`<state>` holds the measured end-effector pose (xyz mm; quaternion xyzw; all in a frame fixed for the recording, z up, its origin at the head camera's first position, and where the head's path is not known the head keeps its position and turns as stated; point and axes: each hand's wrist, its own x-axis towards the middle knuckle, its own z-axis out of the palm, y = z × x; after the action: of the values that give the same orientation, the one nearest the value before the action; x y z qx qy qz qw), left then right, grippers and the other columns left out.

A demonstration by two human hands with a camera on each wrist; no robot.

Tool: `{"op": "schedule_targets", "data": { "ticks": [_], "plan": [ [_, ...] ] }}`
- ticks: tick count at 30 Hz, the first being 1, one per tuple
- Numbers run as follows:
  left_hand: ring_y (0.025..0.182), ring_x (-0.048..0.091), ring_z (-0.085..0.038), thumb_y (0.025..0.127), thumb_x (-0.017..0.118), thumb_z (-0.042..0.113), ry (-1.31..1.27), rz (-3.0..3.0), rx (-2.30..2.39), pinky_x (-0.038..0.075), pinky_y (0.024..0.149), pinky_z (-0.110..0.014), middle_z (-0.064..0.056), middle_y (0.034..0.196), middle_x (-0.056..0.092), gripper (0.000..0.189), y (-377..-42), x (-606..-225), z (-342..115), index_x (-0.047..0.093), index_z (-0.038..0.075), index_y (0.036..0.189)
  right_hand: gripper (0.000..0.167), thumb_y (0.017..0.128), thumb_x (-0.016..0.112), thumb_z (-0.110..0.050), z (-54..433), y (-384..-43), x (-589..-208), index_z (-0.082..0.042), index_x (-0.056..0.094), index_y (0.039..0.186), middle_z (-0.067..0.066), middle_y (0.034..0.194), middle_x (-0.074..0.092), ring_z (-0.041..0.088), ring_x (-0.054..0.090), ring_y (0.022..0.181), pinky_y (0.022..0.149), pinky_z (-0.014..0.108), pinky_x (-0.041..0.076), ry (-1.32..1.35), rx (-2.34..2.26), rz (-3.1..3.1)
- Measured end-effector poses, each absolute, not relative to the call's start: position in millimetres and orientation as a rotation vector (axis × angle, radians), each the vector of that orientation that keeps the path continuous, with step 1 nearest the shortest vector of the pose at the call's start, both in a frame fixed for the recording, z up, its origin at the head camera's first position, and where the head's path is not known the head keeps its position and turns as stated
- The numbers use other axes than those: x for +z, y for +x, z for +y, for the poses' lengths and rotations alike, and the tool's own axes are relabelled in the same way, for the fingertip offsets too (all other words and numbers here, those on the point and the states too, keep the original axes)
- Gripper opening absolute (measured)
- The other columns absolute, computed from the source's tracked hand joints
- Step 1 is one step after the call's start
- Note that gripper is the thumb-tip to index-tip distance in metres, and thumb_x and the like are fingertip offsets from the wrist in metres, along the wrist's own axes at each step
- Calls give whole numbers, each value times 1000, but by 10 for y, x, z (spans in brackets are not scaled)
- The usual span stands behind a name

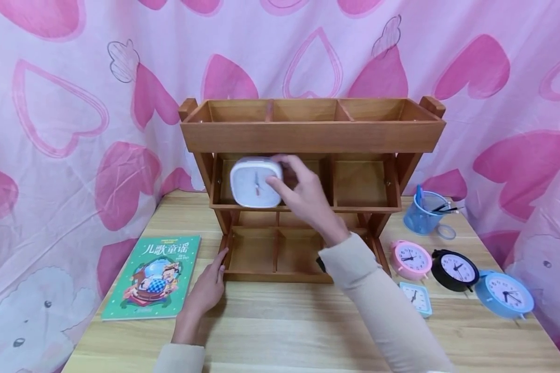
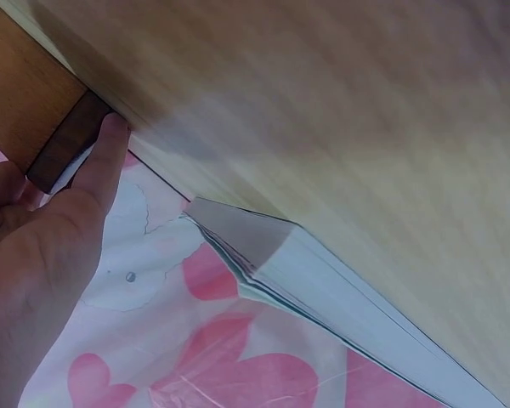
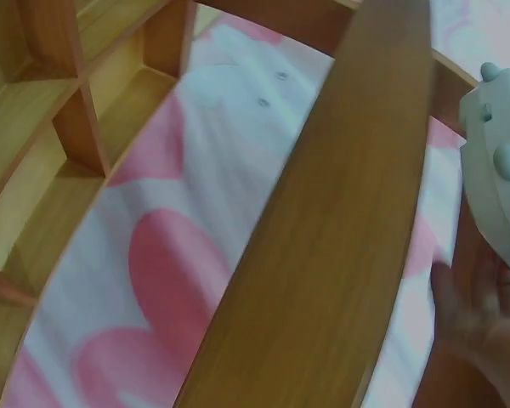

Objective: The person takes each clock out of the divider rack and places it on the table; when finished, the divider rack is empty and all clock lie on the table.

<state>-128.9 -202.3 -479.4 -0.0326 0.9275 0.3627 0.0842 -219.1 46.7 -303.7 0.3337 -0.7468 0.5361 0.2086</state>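
Note:
In the head view a white square-faced alarm clock [image 1: 255,184] is held upright in my right hand [image 1: 303,191], thumb at the front and fingers behind. It overlaps the left compartment of the middle tier of a brown wooden three-tier shelf [image 1: 312,135]. The right wrist view shows the back and side of the clock [image 3: 497,161] at the right edge, with part of the hand [image 3: 484,331] below it. My left hand [image 1: 208,285] touches the shelf's lower left side with extended fingers. Close up in the left wrist view, a fingertip [image 2: 112,136] lies against the shelf's dark end [image 2: 72,140].
A green children's book [image 1: 154,277] lies left of the shelf. To the right stand a blue mesh pen cup [image 1: 422,215], a roll of tape [image 1: 446,231], and pink [image 1: 410,260], black [image 1: 455,270], round blue [image 1: 505,294] and small square blue clocks [image 1: 416,299]. A heart-patterned curtain hangs behind.

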Motion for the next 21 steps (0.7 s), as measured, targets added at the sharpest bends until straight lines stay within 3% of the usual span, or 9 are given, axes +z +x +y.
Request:
{"op": "schedule_targets", "data": {
  "ticks": [2, 8, 10, 14, 21],
  "plan": [
    [141, 34, -45, 109, 31, 20, -98, 2768, 1079, 34, 111, -61, -26, 155, 35, 51, -1283, -4798, -2026, 21, 19, 159, 34, 93, 67, -2, 623, -2070, -3085, 2, 56, 125, 16, 111, 63, 22, 67, 92, 72, 29, 59, 951, 1560, -2004],
    [141, 35, -46, 109, 31, 20, -89, 2780, 1072, 35, 111, -62, -27, 154, 36, 51, -1275, -4801, -2027, 21, 17, 159, 35, 94, 60, 7, 1286, -1694, -3319, 3, 55, 128, 14, 113, 62, 13, 68, 97, 73, 21, 58, 789, 1612, -1997],
    [140, 36, -46, 109, 31, 20, -76, 2790, 1069, 35, 110, -62, -27, 153, 36, 51, -1279, -4805, -2027, 22, 17, 159, 37, 94, 59, 8, 1554, -1568, -3412, 2, 55, 130, 9, 114, 62, 8, 68, 98, 74, 18, 58, 669, 1575, -2041],
    [136, 41, -47, 109, 31, 18, -23, 2848, 1061, 37, 109, -61, -31, 148, 41, 50, -1277, -4806, -2030, 25, 14, 158, 36, 95, 58, 7, 2116, -1329, -3617, 3, 57, 131, -5, 111, 63, 0, 67, 89, 62, 13, 55, 413, 1488, -2132],
    [135, 42, -48, 108, 30, 16, 5, 2860, 1048, 37, 110, -61, -32, 147, 42, 49, -1276, -4808, -2028, 25, 13, 158, 34, 92, 63, 6, 3185, -918, -4092, 4, 62, 126, -29, 101, 62, -15, 61, 84, 65, 3, 48, 28, 1215, -2258]
  ]
}}
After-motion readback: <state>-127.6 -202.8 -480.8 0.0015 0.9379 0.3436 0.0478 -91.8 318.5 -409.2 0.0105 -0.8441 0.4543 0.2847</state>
